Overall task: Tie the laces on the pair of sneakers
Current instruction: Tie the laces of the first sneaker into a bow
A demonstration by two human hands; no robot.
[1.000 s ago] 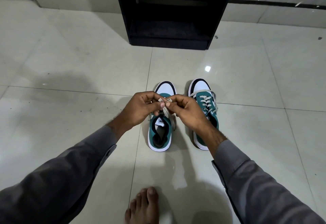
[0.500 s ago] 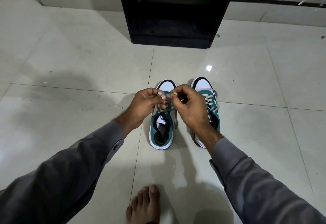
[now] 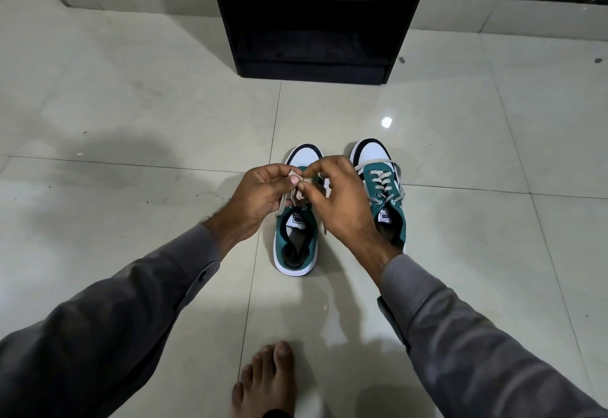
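**Lace handling at the left-hand sneaker**

The left hand [image 3: 260,194] pinches a beige lace [image 3: 285,201] above the left sneaker [image 3: 297,236]. The right hand [image 3: 342,207] pinches the same lace (fingertips nearly touching). The right sneaker [image 3: 383,194] stands just beside, on the tiled floor [image 3: 131,121], its laces loose.

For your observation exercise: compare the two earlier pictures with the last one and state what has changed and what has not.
Both hands kept pinching the lace of the left sneaker. The right hand rose and its fingers spread over the knot; the left hand barely shifted. No lace was let go. Both sneakers, the right sneaker untied, the bare foot and the black shelf stayed put.
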